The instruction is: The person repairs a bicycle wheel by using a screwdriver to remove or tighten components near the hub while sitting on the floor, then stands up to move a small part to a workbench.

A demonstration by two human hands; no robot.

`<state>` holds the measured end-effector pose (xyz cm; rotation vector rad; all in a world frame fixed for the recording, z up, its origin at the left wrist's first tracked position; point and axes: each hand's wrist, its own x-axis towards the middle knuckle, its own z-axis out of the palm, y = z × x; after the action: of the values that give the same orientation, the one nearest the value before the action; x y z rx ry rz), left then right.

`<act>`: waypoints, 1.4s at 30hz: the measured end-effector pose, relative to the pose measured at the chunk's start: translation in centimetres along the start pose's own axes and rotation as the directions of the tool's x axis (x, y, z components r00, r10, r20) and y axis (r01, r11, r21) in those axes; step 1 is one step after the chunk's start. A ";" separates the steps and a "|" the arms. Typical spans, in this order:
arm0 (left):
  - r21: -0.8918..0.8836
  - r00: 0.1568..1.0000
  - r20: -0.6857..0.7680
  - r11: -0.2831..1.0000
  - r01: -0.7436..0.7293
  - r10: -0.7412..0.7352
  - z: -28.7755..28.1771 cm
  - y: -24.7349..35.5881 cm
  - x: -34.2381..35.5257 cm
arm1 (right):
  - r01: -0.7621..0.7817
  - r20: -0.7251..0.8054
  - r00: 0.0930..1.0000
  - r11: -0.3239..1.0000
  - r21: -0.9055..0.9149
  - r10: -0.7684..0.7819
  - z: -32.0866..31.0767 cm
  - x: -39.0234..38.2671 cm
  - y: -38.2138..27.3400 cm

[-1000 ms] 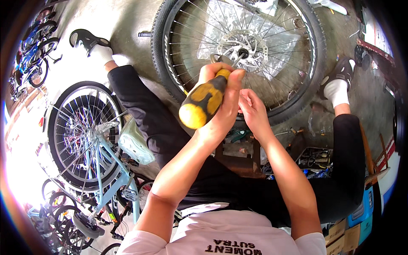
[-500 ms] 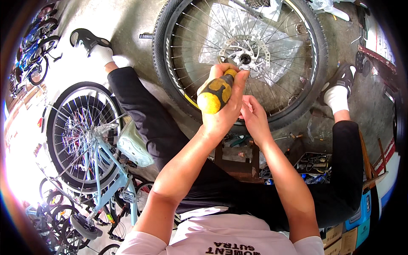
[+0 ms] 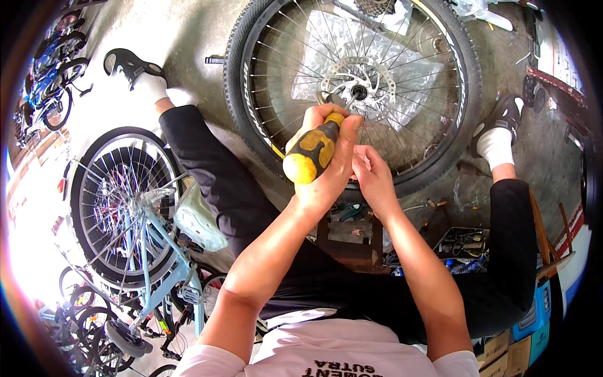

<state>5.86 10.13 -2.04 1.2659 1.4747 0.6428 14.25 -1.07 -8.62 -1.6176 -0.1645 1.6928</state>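
My left hand (image 3: 328, 147) is wrapped round a screwdriver (image 3: 314, 151) with a yellow and black handle. Its thin shaft points up toward the hub (image 3: 358, 93) of a bicycle wheel, which has a silver disc brake rotor (image 3: 384, 72) around it. By my left fingers shows a small rounded metal piece (image 3: 326, 98), partly hidden. My right hand (image 3: 375, 179) is just to the right of the left, over the near side of the wheel's tyre (image 3: 433, 173). Its fingers are curled together, and what they grip, if anything, is hidden.
Clear plastic sheeting (image 3: 402, 69) lies under the wheel, with a cassette (image 3: 375, 5) beyond. At left stands a light blue bicycle (image 3: 164, 276), with more bikes (image 3: 56, 69) farther off. A tool tray (image 3: 465, 242) and cardboard boxes (image 3: 496, 344) are at right. My legs flank the wheel.
The screwdriver's handle end has swung a little left and down, and its shaft now leans more. My right hand has shifted slightly. The wheel sits a touch higher in the view.
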 end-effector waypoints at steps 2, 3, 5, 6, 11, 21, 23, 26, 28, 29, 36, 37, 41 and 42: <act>0.004 0.998 0.006 0.998 -0.056 0.056 0.2 -0.4 0.4 | -0.014 0.003 1.000 1.000 -0.017 0.014 0.0 0.3 0.0; 0.007 0.994 0.015 0.994 -0.107 0.107 0.4 -0.4 0.7 | -0.032 0.002 0.999 0.999 -0.033 0.033 -0.1 0.3 0.0; 0.010 0.997 0.009 0.997 -0.083 0.083 0.6 0.2 1.0 | -0.044 0.002 0.999 0.998 -0.041 0.044 -0.1 0.2 -0.3; -0.025 0.998 0.014 0.998 -0.053 0.053 0.6 0.7 1.2 | -0.051 0.001 0.999 0.998 -0.049 0.051 -0.1 0.2 -0.3; 0.084 0.982 0.062 0.980 -0.183 0.178 0.6 -0.3 2.9 | -0.040 -0.002 0.999 0.994 -0.100 0.040 0.0 0.2 -0.1; 0.056 0.975 0.121 0.979 -0.196 0.188 0.7 1.8 4.2 | 0.027 -0.021 0.999 0.997 -0.072 -0.028 0.0 0.3 0.1; 0.093 0.958 0.131 0.959 -0.269 0.256 0.7 1.5 4.4 | 0.018 -0.030 0.999 0.997 -0.077 -0.020 0.1 0.3 -0.1; 0.137 0.954 0.177 0.954 -0.265 0.240 0.7 1.7 3.9 | 0.030 -0.040 0.999 0.992 -0.122 -0.035 0.3 0.4 -0.1; 0.209 0.948 0.219 0.938 -0.276 0.230 0.8 2.0 4.0 | 0.036 -0.048 0.998 0.991 -0.128 -0.043 0.2 0.5 0.0; 0.206 0.946 0.226 0.938 -0.278 0.231 1.0 2.2 4.2 | 0.042 -0.051 0.997 0.990 -0.135 -0.049 0.1 0.5 -0.1; 0.212 0.922 0.289 0.921 -0.326 0.259 1.6 3.0 5.0 | 0.070 -0.097 0.991 0.973 -0.218 -0.093 0.3 0.0 -1.8; 0.229 0.923 0.280 0.915 -0.332 0.265 1.4 2.9 5.0 | 0.066 -0.111 0.990 0.975 -0.213 -0.091 0.4 0.1 -1.9; 0.197 0.953 0.294 0.971 -0.138 0.075 1.1 3.6 4.3 | 0.081 -0.098 0.989 0.963 -0.257 -0.109 0.5 0.1 -2.3; 0.219 0.949 0.299 0.961 -0.170 0.099 1.1 3.5 4.3 | 0.071 -0.081 0.992 0.963 -0.259 -0.095 0.4 0.1 -2.4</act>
<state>8.57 14.92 -0.80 1.5894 1.2587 0.3537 14.89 0.81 -7.23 -1.8473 -0.4133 1.5788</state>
